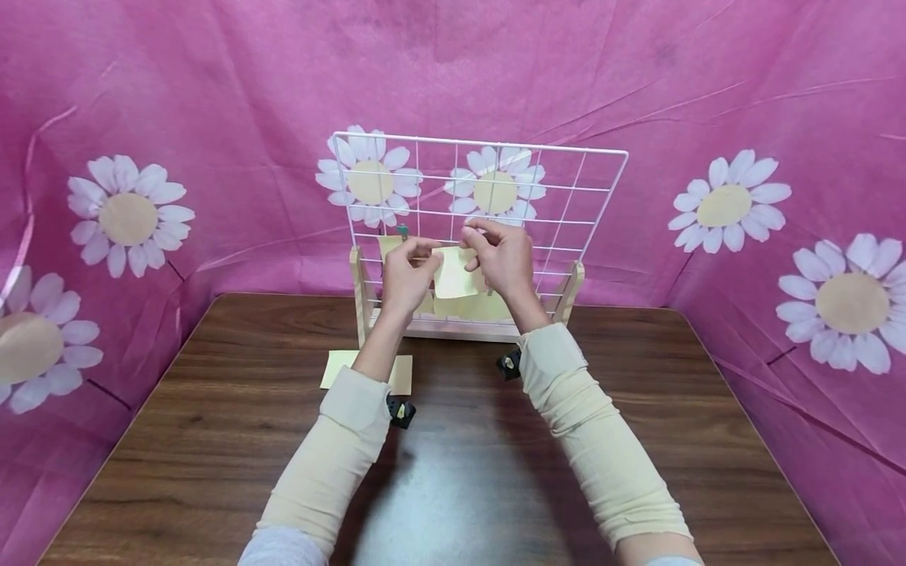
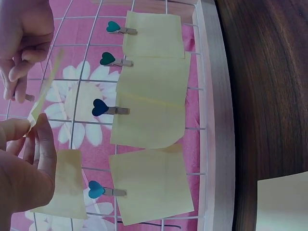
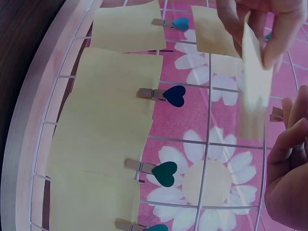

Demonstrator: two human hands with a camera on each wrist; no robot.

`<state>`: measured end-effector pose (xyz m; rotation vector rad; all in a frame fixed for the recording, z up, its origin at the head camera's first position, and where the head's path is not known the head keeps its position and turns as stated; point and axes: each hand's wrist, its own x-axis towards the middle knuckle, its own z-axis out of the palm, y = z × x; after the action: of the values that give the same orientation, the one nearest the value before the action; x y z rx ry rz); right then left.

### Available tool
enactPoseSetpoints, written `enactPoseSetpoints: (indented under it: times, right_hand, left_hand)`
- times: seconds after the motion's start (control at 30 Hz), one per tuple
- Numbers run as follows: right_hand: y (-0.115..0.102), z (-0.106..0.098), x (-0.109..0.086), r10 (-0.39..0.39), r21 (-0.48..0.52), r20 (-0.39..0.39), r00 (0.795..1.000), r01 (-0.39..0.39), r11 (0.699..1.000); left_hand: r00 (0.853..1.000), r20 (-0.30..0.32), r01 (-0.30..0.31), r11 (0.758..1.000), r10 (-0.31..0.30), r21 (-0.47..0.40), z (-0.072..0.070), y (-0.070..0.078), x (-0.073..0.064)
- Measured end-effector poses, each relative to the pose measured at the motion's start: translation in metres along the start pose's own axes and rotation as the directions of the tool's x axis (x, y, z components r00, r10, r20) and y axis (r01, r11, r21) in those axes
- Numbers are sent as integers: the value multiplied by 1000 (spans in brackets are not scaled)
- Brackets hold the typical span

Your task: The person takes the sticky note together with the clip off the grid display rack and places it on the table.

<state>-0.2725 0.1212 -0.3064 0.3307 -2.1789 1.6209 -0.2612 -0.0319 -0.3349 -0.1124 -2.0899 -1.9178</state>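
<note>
My left hand [image 1: 409,275] pinches a pale yellow paper note [image 1: 456,273] by its edge, between thumb and fingers, in front of a white wire grid [image 1: 538,185]. The right hand [image 1: 504,255] is at the note's other side. A small wooden clothespin [image 3: 276,114] pokes out from its fingertips in the right wrist view; most of it is hidden. Lower on the grid, several yellow notes [image 2: 151,120] hang in a row, held by wooden clothespins with heart tops, such as a dark blue one [image 2: 100,107] and a green one [image 3: 164,173]. Another note [image 2: 67,185] hangs above that row, behind my left hand.
The grid stands in a light wooden frame [image 1: 359,295] at the back of a brown wooden table [image 1: 453,472]. Loose yellow paper [image 1: 338,368] lies left of the frame, partly under my left forearm. A pink cloth with white flowers [image 1: 233,118] surrounds the table.
</note>
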Motion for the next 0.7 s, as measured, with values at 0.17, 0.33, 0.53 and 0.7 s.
enactPoseSetpoints:
  times: [0.17,0.33,0.53,0.7]
  right_hand:
    - [-1,-6,-2,-10,19,1,1000,10,1000]
    - [1,-13,-4,-26,56,10,1000,25,998]
    - [7,-26,-9,31,90,48,998,-36,995]
    - [11,-34,-14,40,146,63,997,-49,988]
  left_hand:
    - [1000,8,9,1000,-9,-16,-5,-1,-2]
    - [1000,4,6,1000,-6,-27,-11,-2,-3]
    - [999,1,51,998,-51,-24,-16,-4,-8]
    - [997,2,78,996,-78,-44,-24,-6,-17]
